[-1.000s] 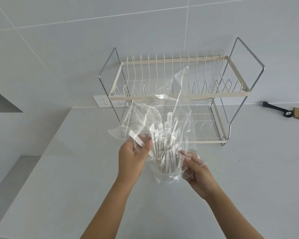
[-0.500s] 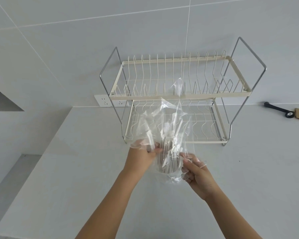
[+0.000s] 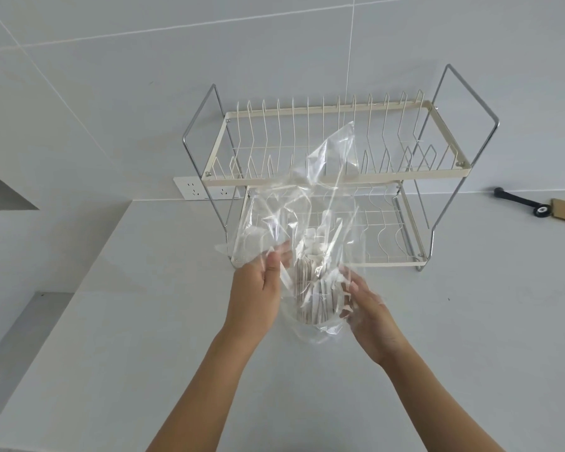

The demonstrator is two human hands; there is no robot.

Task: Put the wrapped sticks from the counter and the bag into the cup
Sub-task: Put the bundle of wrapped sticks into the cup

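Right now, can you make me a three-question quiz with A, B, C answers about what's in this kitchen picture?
1. Where is the dish rack?
A. At the back of the counter, against the wall
B. On the floor
C. Hanging from the ceiling

2. How many shelves does the dish rack have?
A. One
B. Two
C. Four

3. What are the hands doing?
A. Resting flat on the counter
B. Holding a plate
C. Holding a clear plastic bag around a bundle of wrapped sticks

Answers:
1. A: its legs stand on the counter by the tiled wall.
2. B: one upper and one lower wire shelf show.
3. C: the left hand and right hand grip the bag on either side of the sticks.
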